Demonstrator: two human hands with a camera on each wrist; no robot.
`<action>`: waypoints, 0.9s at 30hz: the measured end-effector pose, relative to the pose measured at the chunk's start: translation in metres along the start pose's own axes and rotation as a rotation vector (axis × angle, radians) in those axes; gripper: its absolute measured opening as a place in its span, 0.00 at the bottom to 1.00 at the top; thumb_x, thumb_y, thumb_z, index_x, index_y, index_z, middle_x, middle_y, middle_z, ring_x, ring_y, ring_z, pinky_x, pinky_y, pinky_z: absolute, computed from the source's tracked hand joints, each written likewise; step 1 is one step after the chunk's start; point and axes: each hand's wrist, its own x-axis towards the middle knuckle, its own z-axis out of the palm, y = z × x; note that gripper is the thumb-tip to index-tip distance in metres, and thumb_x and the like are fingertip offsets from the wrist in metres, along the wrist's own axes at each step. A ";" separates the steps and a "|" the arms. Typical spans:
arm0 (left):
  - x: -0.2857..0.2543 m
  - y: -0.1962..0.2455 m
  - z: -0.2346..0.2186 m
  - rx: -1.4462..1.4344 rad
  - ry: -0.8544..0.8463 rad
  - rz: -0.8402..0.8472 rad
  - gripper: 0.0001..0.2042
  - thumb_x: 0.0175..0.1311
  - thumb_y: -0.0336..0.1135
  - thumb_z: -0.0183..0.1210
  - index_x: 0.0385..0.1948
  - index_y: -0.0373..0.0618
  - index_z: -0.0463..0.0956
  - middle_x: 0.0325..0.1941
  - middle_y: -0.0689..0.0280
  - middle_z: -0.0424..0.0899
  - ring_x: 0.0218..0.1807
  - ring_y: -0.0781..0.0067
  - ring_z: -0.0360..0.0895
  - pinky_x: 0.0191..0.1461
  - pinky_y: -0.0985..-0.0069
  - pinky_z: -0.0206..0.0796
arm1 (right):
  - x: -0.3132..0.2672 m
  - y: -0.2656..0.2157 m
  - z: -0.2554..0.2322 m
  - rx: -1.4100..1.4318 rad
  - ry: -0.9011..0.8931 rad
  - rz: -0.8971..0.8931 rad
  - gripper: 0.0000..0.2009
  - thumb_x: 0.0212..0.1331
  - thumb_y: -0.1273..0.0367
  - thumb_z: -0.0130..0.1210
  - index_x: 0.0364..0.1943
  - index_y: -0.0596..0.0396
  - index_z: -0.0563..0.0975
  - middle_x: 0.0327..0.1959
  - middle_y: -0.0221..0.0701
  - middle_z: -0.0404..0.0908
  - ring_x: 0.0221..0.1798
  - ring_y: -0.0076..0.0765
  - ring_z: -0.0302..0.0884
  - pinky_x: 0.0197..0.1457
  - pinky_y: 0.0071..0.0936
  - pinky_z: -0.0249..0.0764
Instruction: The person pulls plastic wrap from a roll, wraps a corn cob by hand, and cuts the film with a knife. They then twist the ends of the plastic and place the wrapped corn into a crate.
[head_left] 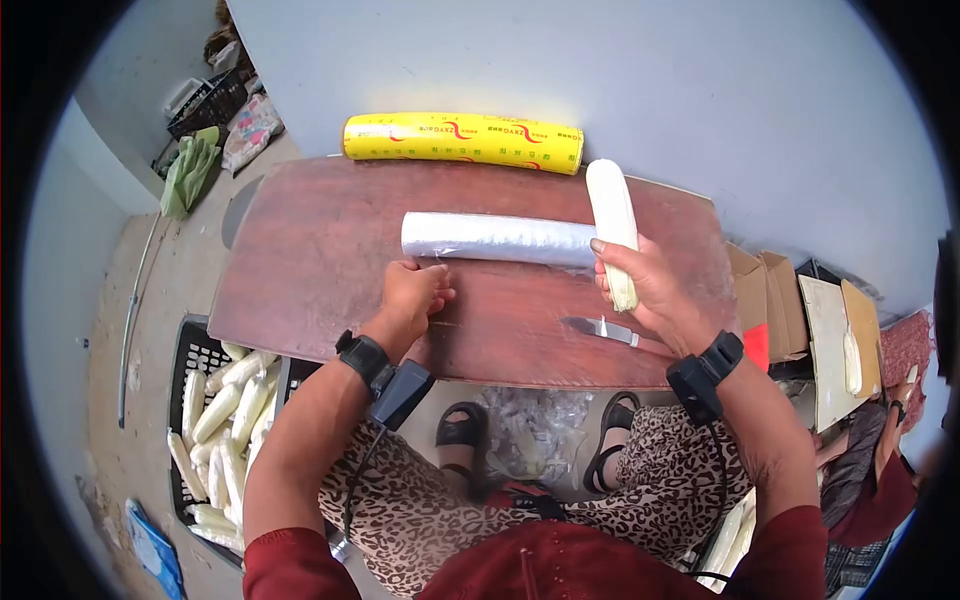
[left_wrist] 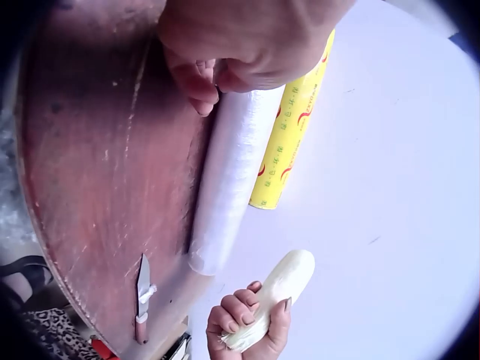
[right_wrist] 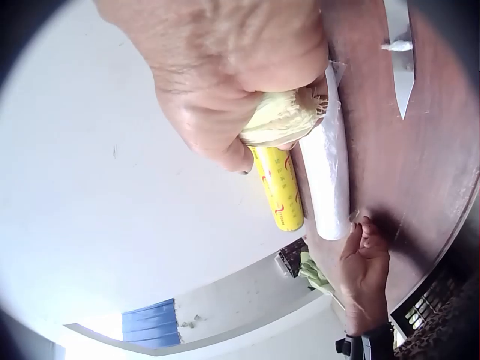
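Note:
My right hand (head_left: 645, 280) grips a long, pale ear of corn (head_left: 612, 225) near its lower end and holds it up above the table's right side. A roll of clear cling film (head_left: 500, 238) lies across the table, its right end partly behind the corn. At the roll's left front, my left hand (head_left: 410, 298) has its thumb and fingers drawn together, pinching the film's loose edge. In the right wrist view, these fingertips (right_wrist: 363, 223) meet right by the roll. A knife (head_left: 605, 329) with a whitish bit on it lies below the right hand.
The brown table (head_left: 300, 250) stands against a wall. A yellow printed roll (head_left: 460, 142) lies along its back edge. On the floor at left, a black crate (head_left: 190, 345) holds several wrapped ears. Cardboard boxes (head_left: 775, 300) stand at right, near another person's arm (head_left: 888, 440). Plastic scraps (head_left: 540, 430) lie beneath.

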 end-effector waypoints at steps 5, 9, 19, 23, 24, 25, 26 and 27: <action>0.010 0.005 0.009 0.262 0.050 -0.006 0.08 0.58 0.32 0.59 0.28 0.36 0.73 0.24 0.60 0.79 0.19 0.69 0.79 0.16 0.78 0.61 | 0.006 0.008 -0.003 -0.004 0.019 0.022 0.18 0.56 0.67 0.62 0.45 0.58 0.66 0.27 0.29 0.71 0.24 0.20 0.70 0.20 0.18 0.67; 0.011 0.004 0.008 0.280 0.053 -0.027 0.05 0.61 0.30 0.53 0.31 0.38 0.72 0.24 0.61 0.78 0.19 0.71 0.76 0.15 0.79 0.58 | 0.006 0.008 0.003 -0.024 0.043 0.029 0.19 0.56 0.67 0.62 0.46 0.59 0.66 0.27 0.29 0.71 0.24 0.20 0.70 0.20 0.18 0.67; 0.006 0.000 -0.007 0.233 -0.007 -0.038 0.03 0.62 0.29 0.48 0.32 0.43 0.70 0.25 0.62 0.78 0.19 0.71 0.77 0.17 0.78 0.61 | 0.007 0.009 0.013 -0.154 0.007 -0.058 0.19 0.54 0.68 0.63 0.44 0.60 0.68 0.28 0.28 0.73 0.25 0.19 0.71 0.23 0.18 0.69; 0.001 0.003 -0.020 0.184 -0.023 -0.060 0.04 0.62 0.30 0.49 0.34 0.42 0.71 0.29 0.62 0.78 0.23 0.71 0.78 0.20 0.79 0.64 | 0.007 0.008 0.014 -0.158 -0.009 -0.088 0.20 0.53 0.68 0.64 0.45 0.60 0.68 0.29 0.29 0.74 0.25 0.20 0.72 0.24 0.18 0.71; 0.001 0.003 -0.023 0.162 -0.018 -0.051 0.04 0.62 0.30 0.49 0.33 0.41 0.71 0.29 0.61 0.79 0.23 0.71 0.79 0.21 0.79 0.65 | 0.008 0.009 0.012 -0.151 -0.018 -0.100 0.20 0.53 0.68 0.64 0.45 0.60 0.68 0.29 0.29 0.74 0.26 0.20 0.72 0.25 0.18 0.71; 0.001 0.004 -0.026 0.140 -0.015 -0.043 0.05 0.62 0.30 0.49 0.33 0.40 0.72 0.30 0.61 0.79 0.24 0.71 0.79 0.22 0.79 0.66 | 0.009 0.009 0.008 -0.139 0.002 -0.100 0.20 0.53 0.68 0.64 0.45 0.60 0.68 0.30 0.29 0.74 0.26 0.20 0.72 0.24 0.18 0.71; 0.002 0.005 -0.029 0.133 -0.042 -0.051 0.05 0.62 0.30 0.49 0.34 0.40 0.72 0.31 0.61 0.79 0.25 0.71 0.79 0.23 0.78 0.67 | 0.011 0.008 0.003 -0.129 0.023 -0.100 0.21 0.53 0.68 0.64 0.46 0.60 0.67 0.30 0.29 0.74 0.26 0.20 0.72 0.24 0.18 0.71; 0.001 0.007 -0.032 0.126 -0.071 -0.059 0.05 0.61 0.30 0.50 0.34 0.40 0.72 0.32 0.61 0.79 0.26 0.71 0.79 0.24 0.78 0.67 | 0.010 0.007 -0.001 -0.120 0.046 -0.100 0.21 0.53 0.68 0.64 0.47 0.60 0.67 0.31 0.29 0.74 0.26 0.20 0.72 0.24 0.18 0.71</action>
